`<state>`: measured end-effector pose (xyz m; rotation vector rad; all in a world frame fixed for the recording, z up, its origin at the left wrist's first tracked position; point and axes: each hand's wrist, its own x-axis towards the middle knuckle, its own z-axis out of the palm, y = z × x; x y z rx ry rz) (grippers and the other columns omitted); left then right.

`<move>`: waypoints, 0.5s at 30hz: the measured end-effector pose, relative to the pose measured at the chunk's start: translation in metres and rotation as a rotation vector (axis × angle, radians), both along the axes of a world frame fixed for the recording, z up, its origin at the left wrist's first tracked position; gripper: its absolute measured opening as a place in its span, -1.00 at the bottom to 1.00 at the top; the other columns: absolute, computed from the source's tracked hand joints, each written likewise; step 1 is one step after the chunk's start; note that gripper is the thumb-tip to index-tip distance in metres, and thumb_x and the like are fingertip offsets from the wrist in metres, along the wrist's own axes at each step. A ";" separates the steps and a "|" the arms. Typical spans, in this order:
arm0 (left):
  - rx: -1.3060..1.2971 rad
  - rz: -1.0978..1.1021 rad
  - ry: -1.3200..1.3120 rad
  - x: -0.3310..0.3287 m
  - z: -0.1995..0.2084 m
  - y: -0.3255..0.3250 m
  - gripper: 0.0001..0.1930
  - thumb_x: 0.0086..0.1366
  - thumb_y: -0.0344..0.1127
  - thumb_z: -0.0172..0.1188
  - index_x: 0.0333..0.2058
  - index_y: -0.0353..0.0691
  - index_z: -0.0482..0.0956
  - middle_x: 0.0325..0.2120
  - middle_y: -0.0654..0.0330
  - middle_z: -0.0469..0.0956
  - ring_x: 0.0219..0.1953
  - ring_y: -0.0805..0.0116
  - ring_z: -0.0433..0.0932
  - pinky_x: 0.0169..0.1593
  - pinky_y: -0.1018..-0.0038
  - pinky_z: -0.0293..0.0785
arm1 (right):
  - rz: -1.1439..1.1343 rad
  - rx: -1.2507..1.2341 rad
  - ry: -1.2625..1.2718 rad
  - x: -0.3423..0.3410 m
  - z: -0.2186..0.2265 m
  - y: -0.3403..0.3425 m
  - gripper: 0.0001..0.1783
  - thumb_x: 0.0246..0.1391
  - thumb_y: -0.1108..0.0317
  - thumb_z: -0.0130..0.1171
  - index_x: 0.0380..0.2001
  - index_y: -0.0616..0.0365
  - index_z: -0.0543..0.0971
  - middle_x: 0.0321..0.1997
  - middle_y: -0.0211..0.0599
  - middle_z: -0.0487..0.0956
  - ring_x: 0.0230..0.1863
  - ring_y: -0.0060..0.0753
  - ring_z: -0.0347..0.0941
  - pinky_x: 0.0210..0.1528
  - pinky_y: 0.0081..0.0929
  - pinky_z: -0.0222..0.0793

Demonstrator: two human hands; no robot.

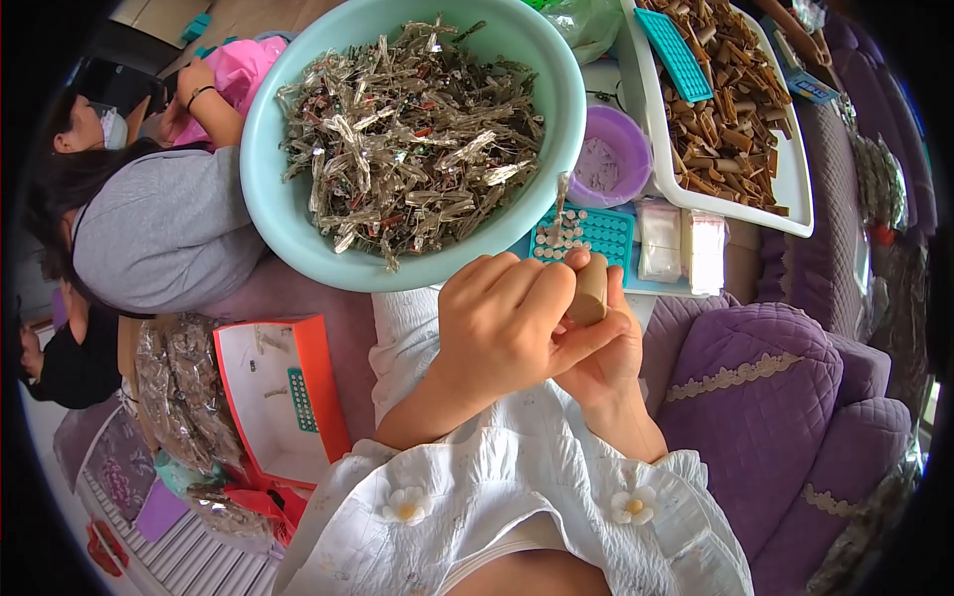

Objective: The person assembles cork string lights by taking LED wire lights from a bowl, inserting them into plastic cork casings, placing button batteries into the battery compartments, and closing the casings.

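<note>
Both my hands meet in front of my chest, just below the large pale green basin (260,189). A short brown cylinder (588,290) is pinched between them. My left hand (505,313) has its fingers curled in, with its thumb against the lower side of the cylinder. Behind it, my right hand (608,358) closes round the cylinder from the right, much of it covered by the left. Just past my fingers lies a teal gridded tray (618,230) with several small white round pieces (561,238). A thin translucent strip (561,191) stands at the basin's rim; its lower end is unclear.
Thin clear-wrapped pieces (417,139) heap the basin. Right of it are a purple bowl (626,169) and a white tub (800,204) of brown pieces (730,119). Lower left lies an orange-edged box (333,397). A person in grey (164,219) sits at left; purple cushions (760,397) are at right.
</note>
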<state>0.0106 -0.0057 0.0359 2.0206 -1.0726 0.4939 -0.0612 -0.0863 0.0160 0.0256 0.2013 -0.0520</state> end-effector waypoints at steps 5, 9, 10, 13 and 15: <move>0.067 -0.065 -0.057 0.003 0.012 0.003 -0.54 -0.02 0.05 0.11 -0.79 -0.14 0.17 -0.87 0.33 0.12 -0.82 0.44 0.19 -0.72 0.55 0.12 | -0.071 -0.142 0.115 0.000 0.015 0.003 -0.63 0.02 0.03 -0.10 -0.23 0.07 0.28 -0.34 -0.36 0.36 -0.29 -0.45 0.33 -0.21 -0.50 0.30; -0.004 -0.101 -0.076 0.011 0.002 0.000 -0.55 -0.01 0.03 0.10 -0.80 -0.13 0.18 -0.89 0.33 0.11 -0.85 0.44 0.19 -0.75 0.55 0.11 | -0.079 -0.219 0.109 0.002 0.012 0.002 -0.65 0.05 0.06 -0.13 -0.24 0.10 0.27 -0.35 -0.35 0.35 -0.29 -0.45 0.33 -0.17 -0.50 0.29; -0.073 -0.079 -0.091 0.013 -0.007 -0.005 -0.44 0.01 0.14 0.03 -0.86 -0.14 0.07 -0.92 0.29 0.04 -0.89 0.40 0.12 -0.79 0.52 0.07 | -0.079 -0.220 0.108 0.004 0.009 0.002 -0.65 0.05 0.06 -0.13 -0.24 0.10 0.27 -0.35 -0.35 0.35 -0.29 -0.45 0.33 -0.17 -0.50 0.29; -0.035 -0.091 -0.091 0.019 -0.010 -0.001 -0.53 0.01 0.05 0.08 -0.81 -0.15 0.18 -0.89 0.32 0.13 -0.84 0.43 0.22 -0.73 0.54 0.15 | -0.082 -0.215 0.127 0.011 0.007 0.001 -0.67 0.07 0.10 -0.15 -0.24 0.12 0.27 -0.37 -0.36 0.36 -0.29 -0.47 0.33 -0.18 -0.52 0.28; -0.026 -0.035 -0.087 0.025 -0.010 -0.001 -0.52 0.02 0.11 0.04 -0.79 -0.14 0.20 -0.88 0.30 0.17 -0.82 0.39 0.27 -0.71 0.49 0.20 | -0.069 -0.270 0.118 0.022 0.008 0.000 -0.68 0.07 0.12 -0.16 -0.23 0.13 0.28 -0.38 -0.36 0.36 -0.30 -0.49 0.33 -0.19 -0.53 0.28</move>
